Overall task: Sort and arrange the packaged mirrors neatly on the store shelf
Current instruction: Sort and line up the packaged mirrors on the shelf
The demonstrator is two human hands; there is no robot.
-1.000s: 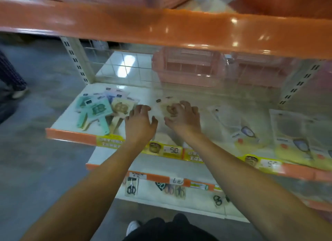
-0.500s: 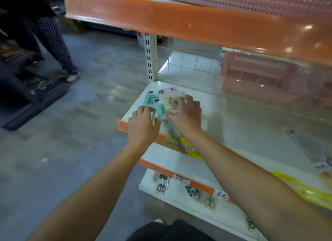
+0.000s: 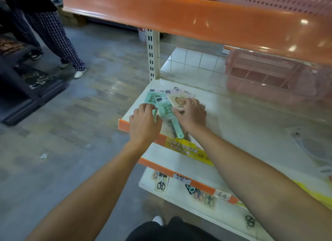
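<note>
Several packaged mirrors [image 3: 162,99] lie in an overlapping pile at the near left corner of the white shelf [image 3: 224,122], close to its orange front edge. I see a green one [image 3: 166,112] on top toward the front, its handle pointing down at the yellow strip [image 3: 186,149] on the shelf lip. A second green one [image 3: 151,97] lies behind it to the left, and pale ones fan out at the back. A cream mirror [image 3: 177,101] rests on the right side of the pile.

My right hand [image 3: 191,114] lies over that cream mirror, fingers curled down onto it and thumb reaching across to the green one in front; the hand presses rather than lifts, though I cannot tell whether the fingertips hook its far edge. My left hand [image 3: 144,123] sits just beside the pile's left edge, fingers bent and loosely spread, tips touching the packages, holding nothing.

Further right on the same shelf there is a blurred clear package [image 3: 310,147]. Behind, a pink basket [image 3: 265,77] stands against the wire back. The shelf below carries small scissors [image 3: 161,184] in packets and a handwritten price tag [image 3: 222,195]. Off to the left, a person in checked trousers [image 3: 53,35] stands on the grey floor.
</note>
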